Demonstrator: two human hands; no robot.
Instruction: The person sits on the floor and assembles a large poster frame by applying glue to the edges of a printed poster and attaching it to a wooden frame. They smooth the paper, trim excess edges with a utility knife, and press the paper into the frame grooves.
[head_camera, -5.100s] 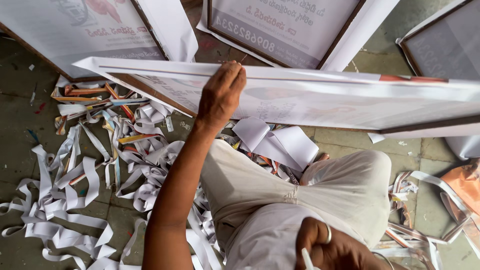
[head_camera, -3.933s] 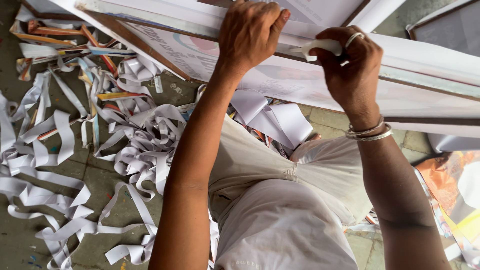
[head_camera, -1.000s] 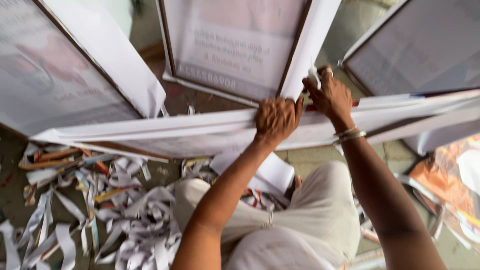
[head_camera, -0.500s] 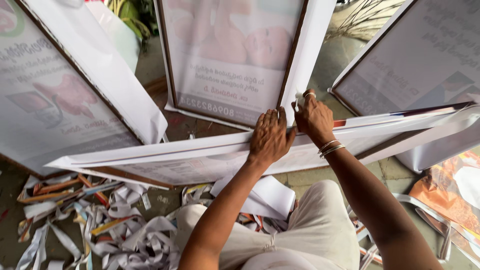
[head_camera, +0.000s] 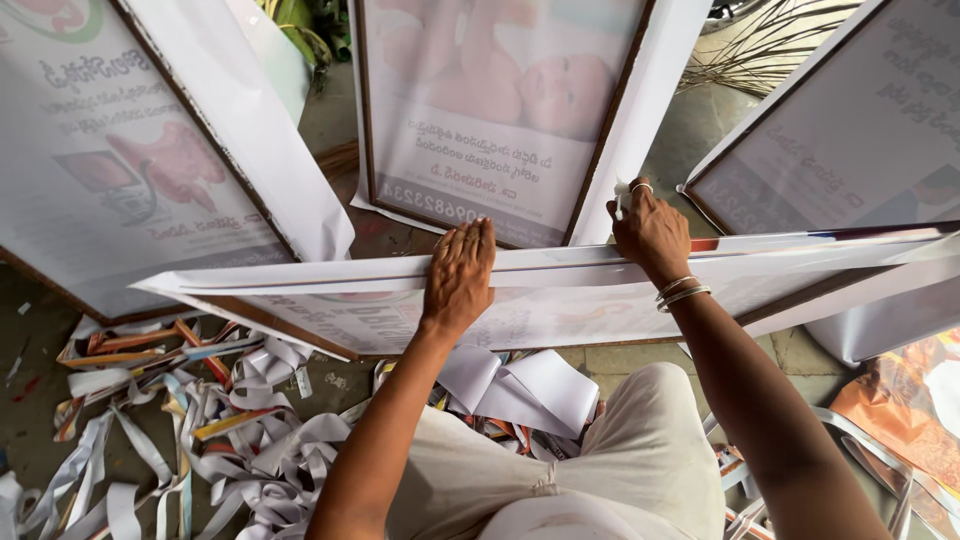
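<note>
Head view, looking down over the person's lap. Item: a framed poster board (head_camera: 560, 290) wrapped in white printed sheet, held edge-up across the middle of the picture, running from lower left to upper right, just beyond the knees in pale trousers (head_camera: 640, 460).

Left hand (head_camera: 460, 275): laid flat, palm down, fingers together and stretched over the top edge of the board, pressing the sheet; not clenched.

Right hand (head_camera: 650, 230): closed around a small white tool (head_camera: 621, 192) whose tip sticks up above the knuckles, the fist resting on the board's upper edge to the right of the left hand. A ring on one finger, thin metal bangles (head_camera: 678, 292) at the wrist. What kind of tool it is cannot be told.

Surroundings: three more framed posters lean upright beyond the board, one at left (head_camera: 130, 170) with a pink drawing, one in the centre (head_camera: 500, 110) showing a baby, one at right (head_camera: 860, 130). A heap of trimmed paper strips (head_camera: 190, 420), white with some orange and blue, covers the concrete floor (head_camera: 30, 420) at lower left. Folded white offcuts (head_camera: 525, 385) lie between the board and the knees. Dry twigs (head_camera: 770, 50) at top right.
</note>
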